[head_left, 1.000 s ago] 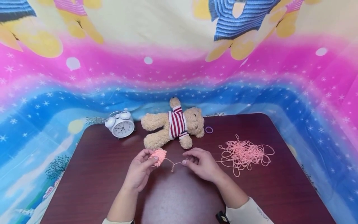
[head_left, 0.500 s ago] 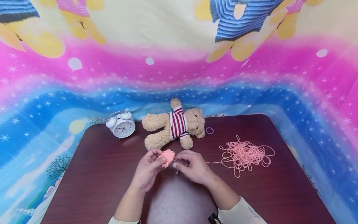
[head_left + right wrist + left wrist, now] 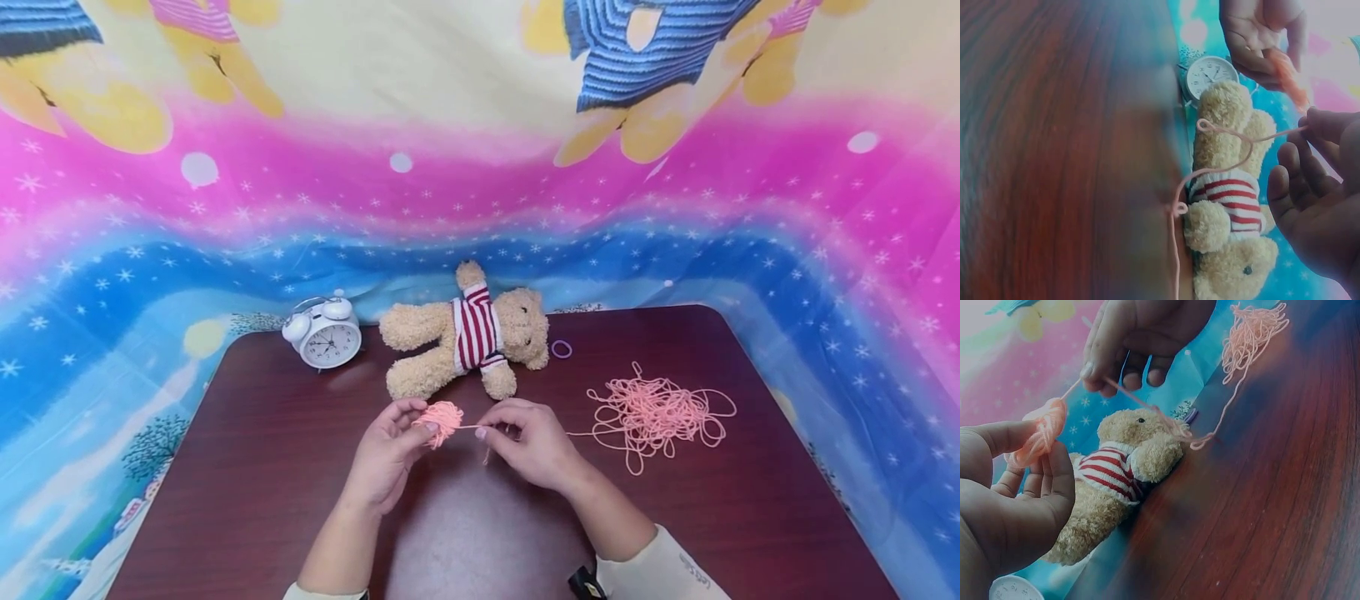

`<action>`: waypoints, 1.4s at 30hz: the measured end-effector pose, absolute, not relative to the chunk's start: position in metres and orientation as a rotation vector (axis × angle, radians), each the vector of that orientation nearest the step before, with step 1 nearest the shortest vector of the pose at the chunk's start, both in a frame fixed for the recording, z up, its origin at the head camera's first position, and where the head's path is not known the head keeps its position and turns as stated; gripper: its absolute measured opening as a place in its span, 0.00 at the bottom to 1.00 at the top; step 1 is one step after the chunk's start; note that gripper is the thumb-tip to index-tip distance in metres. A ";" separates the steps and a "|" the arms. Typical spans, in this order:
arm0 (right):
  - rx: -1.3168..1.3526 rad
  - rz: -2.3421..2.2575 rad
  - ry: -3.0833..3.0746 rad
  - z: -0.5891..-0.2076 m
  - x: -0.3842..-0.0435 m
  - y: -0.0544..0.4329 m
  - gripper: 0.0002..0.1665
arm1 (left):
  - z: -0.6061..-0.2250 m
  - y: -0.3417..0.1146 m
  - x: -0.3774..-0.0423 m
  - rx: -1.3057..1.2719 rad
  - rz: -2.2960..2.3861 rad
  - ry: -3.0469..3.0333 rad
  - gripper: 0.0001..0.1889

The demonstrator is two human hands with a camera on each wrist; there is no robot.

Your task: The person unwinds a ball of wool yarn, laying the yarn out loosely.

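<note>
A small wound ball of pink yarn (image 3: pixel 442 422) is pinched between the thumb and fingers of my left hand (image 3: pixel 386 458). From it a short taut strand (image 3: pixel 1071 390) runs to my right hand (image 3: pixel 536 446), whose thumb and index finger pinch it; the other fingers are loosely bent. Beyond that pinch the yarn hangs slack with small twisted loops (image 3: pixel 1207 126), then trails to a loose tangled heap of pink yarn (image 3: pixel 660 415) on the right of the table. Both hands are above the table, a short gap apart.
Behind the hands a teddy bear (image 3: pixel 476 333) in a red-and-white striped shirt lies on its back. A white alarm clock (image 3: pixel 328 343) stands at the back left. Near the bear's head lies a purple ring (image 3: pixel 561 349). A printed cloth (image 3: pixel 480 200) hangs around the dark table (image 3: pixel 247 467).
Both hands first shifted, coming closer together half a second ago. Since then the right hand has drawn slightly away to the right, and the strand between them is now pulled straight.
</note>
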State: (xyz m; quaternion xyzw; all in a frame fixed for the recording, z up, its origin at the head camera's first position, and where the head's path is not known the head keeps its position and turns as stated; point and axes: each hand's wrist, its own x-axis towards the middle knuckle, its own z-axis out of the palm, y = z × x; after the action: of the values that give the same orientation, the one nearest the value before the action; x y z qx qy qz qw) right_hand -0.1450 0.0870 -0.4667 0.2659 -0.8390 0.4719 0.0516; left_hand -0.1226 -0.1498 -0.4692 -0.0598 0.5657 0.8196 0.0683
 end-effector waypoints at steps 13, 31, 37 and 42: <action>0.739 1.454 -2.552 -0.463 -0.150 0.113 0.02 | -0.476 -0.166 -0.119 -0.209 2.463 1.753 0.20; 0.630 1.269 -2.641 -0.462 -0.151 0.160 0.02 | -0.476 -0.186 -0.121 -0.230 2.525 1.724 0.14; 0.623 1.233 -2.643 -0.459 -0.148 0.171 0.03 | -0.474 -0.191 -0.121 -0.259 2.530 1.714 0.19; 0.645 1.232 -2.622 -0.457 -0.147 0.179 0.04 | -0.474 -0.193 -0.121 -0.257 2.502 1.724 0.27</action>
State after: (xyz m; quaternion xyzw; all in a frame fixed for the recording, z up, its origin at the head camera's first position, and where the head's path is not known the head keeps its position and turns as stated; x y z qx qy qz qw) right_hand -0.1468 0.1786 -0.4571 0.2166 -0.8801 0.4135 0.0865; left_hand -0.1208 -0.1932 -0.4738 -0.0842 0.5647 0.8197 0.0462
